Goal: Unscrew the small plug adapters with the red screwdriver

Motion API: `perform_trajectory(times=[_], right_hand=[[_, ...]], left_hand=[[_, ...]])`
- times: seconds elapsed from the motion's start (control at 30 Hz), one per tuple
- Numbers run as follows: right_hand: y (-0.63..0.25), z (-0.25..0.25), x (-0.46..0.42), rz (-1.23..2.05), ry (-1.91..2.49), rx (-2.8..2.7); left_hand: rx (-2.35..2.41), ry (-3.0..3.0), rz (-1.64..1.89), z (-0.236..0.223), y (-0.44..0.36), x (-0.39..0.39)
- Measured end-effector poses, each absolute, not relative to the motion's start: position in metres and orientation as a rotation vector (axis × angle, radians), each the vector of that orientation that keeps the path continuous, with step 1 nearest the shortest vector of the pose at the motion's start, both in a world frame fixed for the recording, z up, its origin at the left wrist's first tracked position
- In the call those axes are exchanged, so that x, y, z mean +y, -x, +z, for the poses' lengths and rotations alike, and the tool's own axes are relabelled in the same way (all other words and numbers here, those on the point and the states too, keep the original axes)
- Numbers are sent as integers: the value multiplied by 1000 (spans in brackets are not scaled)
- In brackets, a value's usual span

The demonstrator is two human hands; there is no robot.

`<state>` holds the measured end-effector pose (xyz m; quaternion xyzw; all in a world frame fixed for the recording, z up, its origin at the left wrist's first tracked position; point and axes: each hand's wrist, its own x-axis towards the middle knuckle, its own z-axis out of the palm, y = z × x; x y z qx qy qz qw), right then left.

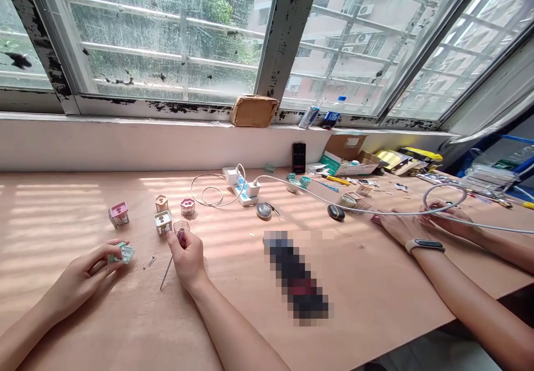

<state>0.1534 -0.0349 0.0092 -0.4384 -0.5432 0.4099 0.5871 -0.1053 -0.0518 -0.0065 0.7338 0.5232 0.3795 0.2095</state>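
Note:
My left hand [89,273] is shut on a small teal-and-clear cube-shaped piece [123,253], its fingers around the piece's near side. My right hand [186,257] grips a slim tool with a purple handle [180,236] and a metal shaft [167,273] pointing down toward the table. Just beyond that hand's fingers stands a clear hexagonal piece [182,226]. Several small cube-like pieces lie ahead of my hands, including a pink-topped one [119,214], a clear one [162,222], a tan-topped one [161,203] and a pink one [187,206]. A tiny metal part [151,261] lies between my hands.
The tan-covered table [367,304] holds a pixelated object [295,275], a power strip [240,189] with white cables, a computer mouse [336,212], a phone [298,158] and an open cardboard box [348,157]. A co-worker's hands [429,223] hold a white cable on the right.

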Motion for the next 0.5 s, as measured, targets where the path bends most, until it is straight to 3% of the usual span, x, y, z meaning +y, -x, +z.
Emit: perform_trajectory(times=[0.2,0.5], right_hand=[[-165,15,-31,835,1274,-1399],[-195,37,-34,393,1859,-1948]], left_hand=[[1383,-1994,983,-6,107,-52],[1371,-1994,944,-2,106,-51]])
